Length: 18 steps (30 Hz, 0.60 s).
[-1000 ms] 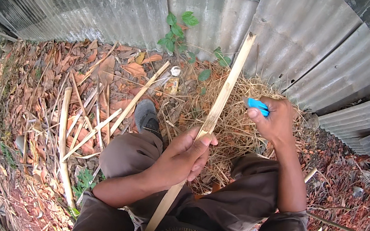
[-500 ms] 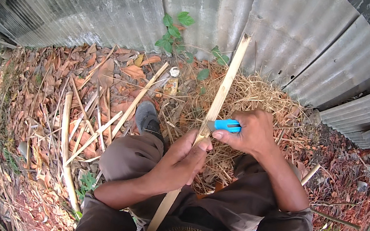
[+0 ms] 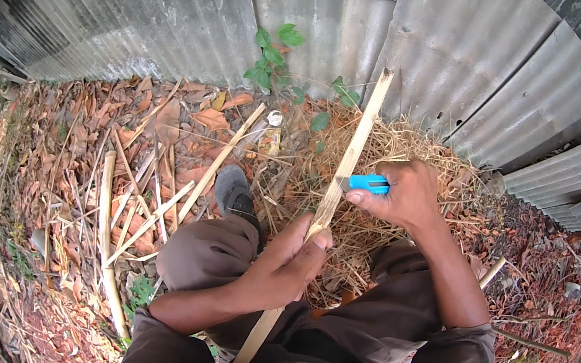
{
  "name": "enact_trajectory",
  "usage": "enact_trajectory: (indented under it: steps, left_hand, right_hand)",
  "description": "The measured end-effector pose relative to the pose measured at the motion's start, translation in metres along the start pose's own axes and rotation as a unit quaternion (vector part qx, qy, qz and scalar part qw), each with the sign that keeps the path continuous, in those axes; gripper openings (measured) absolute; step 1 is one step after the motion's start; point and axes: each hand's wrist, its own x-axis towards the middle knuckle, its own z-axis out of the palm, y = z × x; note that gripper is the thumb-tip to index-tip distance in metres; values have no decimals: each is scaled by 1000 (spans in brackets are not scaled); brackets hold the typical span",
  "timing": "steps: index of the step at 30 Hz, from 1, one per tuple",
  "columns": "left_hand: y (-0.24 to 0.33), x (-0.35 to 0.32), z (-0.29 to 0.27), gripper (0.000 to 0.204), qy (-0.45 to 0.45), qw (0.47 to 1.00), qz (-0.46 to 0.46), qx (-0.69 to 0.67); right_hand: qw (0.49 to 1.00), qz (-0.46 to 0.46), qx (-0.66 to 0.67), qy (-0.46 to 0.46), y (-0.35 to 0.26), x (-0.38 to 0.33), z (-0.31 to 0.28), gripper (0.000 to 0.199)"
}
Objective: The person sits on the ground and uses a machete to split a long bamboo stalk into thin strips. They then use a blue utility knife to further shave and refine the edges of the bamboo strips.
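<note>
A long, pale strip of split bamboo or wood [image 3: 363, 132] slants from my lap up toward the metal wall. Its tip is darkened. My left hand [image 3: 290, 259] is wrapped around the strip at about its middle, the thumb lying along it. In my right hand [image 3: 409, 195] is a blue utility knife [image 3: 369, 184], gripped with the fingers closed round its handle. The short blade meets the right edge of the strip, above my left hand. The strip's lower end rests against my dark shirt.
Corrugated metal sheets [image 3: 318, 27] form a wall ahead. Cut sticks [image 3: 107, 242] lie over dry leaves at left. Pale shavings [image 3: 409, 146] are heaped beyond my knees. A small green plant [image 3: 269, 61] grows by the wall. My grey shoe [image 3: 233, 188] stands left of the strip.
My right hand and the knife have moved a little up along the strip, away from my left hand. The strip's tip has dropped slightly; my left hand keeps its hold.
</note>
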Motion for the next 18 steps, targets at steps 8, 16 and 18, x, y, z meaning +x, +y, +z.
enact_trajectory:
  steps: [8,16,18]
  left_hand:
    - [5,-6,11,19,-106,994,-28,-8]
    - [10,8,-3,41,25,998,28,-50]
    - [9,9,-3,46,39,998,23,-41]
  right_hand:
    - [941,318,-17,115,140,37,-27,85]
    - [988,143,41,44,37,1,-26,72]
    - [996,58,71,24,8,-5,-21,66]
